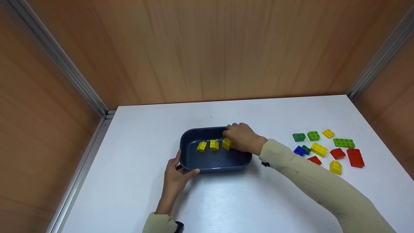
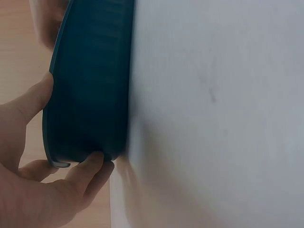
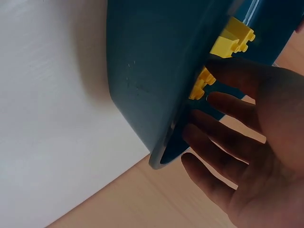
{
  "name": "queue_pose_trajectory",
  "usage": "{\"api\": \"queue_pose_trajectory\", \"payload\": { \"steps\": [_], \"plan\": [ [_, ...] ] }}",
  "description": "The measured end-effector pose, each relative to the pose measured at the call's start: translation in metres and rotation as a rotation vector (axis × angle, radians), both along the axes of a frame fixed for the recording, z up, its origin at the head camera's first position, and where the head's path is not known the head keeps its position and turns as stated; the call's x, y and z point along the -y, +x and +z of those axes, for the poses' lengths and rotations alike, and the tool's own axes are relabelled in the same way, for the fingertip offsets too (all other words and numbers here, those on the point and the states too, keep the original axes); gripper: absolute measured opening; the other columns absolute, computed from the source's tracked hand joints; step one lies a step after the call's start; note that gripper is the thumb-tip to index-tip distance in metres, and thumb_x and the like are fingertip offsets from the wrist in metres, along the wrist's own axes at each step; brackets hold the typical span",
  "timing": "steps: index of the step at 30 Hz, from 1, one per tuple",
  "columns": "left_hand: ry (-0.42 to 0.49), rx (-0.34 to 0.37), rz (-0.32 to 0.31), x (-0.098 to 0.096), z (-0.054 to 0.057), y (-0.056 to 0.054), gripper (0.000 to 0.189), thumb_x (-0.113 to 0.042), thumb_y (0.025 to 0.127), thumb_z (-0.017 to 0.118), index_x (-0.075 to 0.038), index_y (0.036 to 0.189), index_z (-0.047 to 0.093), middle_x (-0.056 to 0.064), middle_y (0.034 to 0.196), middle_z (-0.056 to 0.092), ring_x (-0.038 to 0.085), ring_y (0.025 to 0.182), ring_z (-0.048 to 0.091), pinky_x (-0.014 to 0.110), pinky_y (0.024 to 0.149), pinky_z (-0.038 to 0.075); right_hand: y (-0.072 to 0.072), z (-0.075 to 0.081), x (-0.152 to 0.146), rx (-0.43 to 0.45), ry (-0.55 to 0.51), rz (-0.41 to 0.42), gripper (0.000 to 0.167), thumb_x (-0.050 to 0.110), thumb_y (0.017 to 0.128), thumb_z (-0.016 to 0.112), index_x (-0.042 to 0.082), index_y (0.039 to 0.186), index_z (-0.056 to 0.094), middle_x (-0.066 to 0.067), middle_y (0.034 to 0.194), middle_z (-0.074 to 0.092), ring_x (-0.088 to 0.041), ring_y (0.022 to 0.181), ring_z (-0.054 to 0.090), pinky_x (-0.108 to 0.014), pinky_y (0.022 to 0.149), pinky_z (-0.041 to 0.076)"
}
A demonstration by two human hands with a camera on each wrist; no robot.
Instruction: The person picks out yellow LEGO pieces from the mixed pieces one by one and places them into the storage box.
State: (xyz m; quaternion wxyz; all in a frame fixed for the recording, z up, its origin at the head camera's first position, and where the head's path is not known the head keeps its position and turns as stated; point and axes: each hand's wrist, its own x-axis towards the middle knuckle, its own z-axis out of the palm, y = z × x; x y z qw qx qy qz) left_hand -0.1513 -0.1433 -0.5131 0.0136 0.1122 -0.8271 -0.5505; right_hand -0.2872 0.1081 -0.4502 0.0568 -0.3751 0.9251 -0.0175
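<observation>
A dark blue tray (image 1: 210,163) stands on the white table, with two yellow toy bricks (image 1: 214,145) inside it in a row. My left hand (image 1: 176,177) grips the tray's near left corner, thumb at the front rim and fingers round the left side. Over the right end of the tray, my right hand (image 1: 243,137) reaches in from above. It pinches a third yellow brick (image 1: 226,143), in line with the other two. In the right wrist view that brick (image 3: 203,84) shows between thumb and index finger, and the other fingers are spread by the rim.
Loose bricks lie at the right of the table, among them a large red brick (image 1: 355,158), a long green brick (image 1: 343,142), a blue brick (image 1: 299,150) and a yellow brick (image 1: 335,167). The right sleeve (image 1: 310,178) passes just in front of them. Wood panels (image 1: 220,51) surround the table.
</observation>
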Motion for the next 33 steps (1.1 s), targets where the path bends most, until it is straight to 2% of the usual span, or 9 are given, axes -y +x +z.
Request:
{"api": "queue_pose_trajectory", "payload": {
  "steps": [10, 25, 33],
  "plan": [
    [-0.006, -0.004, -0.005, 0.000, 0.001, 0.001, 0.104, -0.015, 0.081, 0.092, -0.007, 0.166, 0.033, 0.026, 0.148, 0.048, 0.047, 0.135, 0.056, 0.051, 0.110, 0.052, 0.007, 0.003, -0.012, -0.071, -0.037, -0.022, 0.033, 0.019, 0.093, 0.083, 0.004, 0.122, 0.076, -0.012, 0.110, 0.073, -0.029, 0.100, 0.070, -0.048, 0.093, 0.060],
    [-0.005, -0.019, -0.013, 0.002, -0.002, 0.000, 0.102, -0.014, 0.082, 0.092, -0.006, 0.165, 0.033, 0.027, 0.149, 0.048, 0.048, 0.134, 0.055, 0.050, 0.107, 0.055, 0.015, 0.012, -0.045, -0.091, -0.088, -0.135, 0.042, 0.019, 0.092, 0.085, 0.006, 0.130, 0.074, -0.013, 0.124, 0.072, -0.031, 0.112, 0.068, -0.049, 0.099, 0.058],
    [0.004, 0.004, 0.001, 0.000, -0.002, 0.001, 0.102, -0.014, 0.082, 0.091, -0.008, 0.166, 0.032, 0.025, 0.149, 0.048, 0.047, 0.136, 0.055, 0.049, 0.108, 0.054, 0.021, 0.014, -0.071, -0.168, -0.147, -0.145, 0.038, 0.016, 0.089, 0.087, 0.006, 0.124, 0.075, -0.013, 0.121, 0.073, -0.033, 0.110, 0.069, -0.050, 0.094, 0.060]
  ]
}}
